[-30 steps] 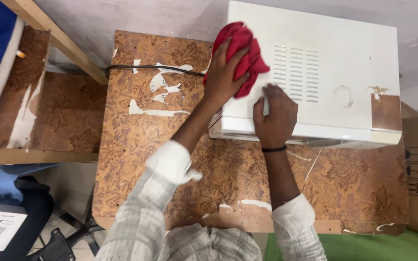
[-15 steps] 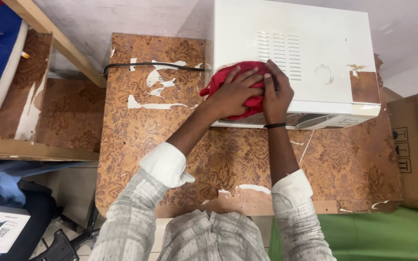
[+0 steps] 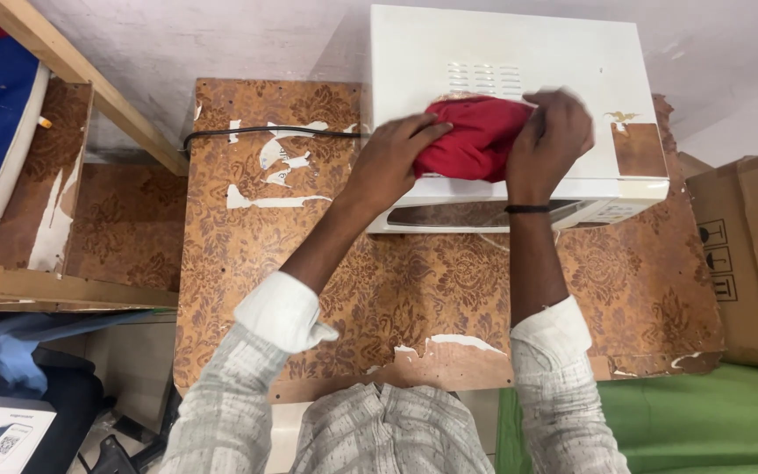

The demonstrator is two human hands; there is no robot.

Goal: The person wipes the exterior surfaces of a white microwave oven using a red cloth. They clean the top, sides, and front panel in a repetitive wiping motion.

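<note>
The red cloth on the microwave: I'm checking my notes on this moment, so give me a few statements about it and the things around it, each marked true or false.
1. Both hands grip the red cloth on top of the white microwave. True: the left hand and the right hand both hold it.
2. The microwave stands on a bare metal bench. False: it stands on a table with a brown floral covering, torn in places.
3. A black cable runs across the table to the microwave. True.
4. The right wrist is bare. False: it wears a dark band.
5. Cardboard boxes stand at the frame's right edge. True.
</note>
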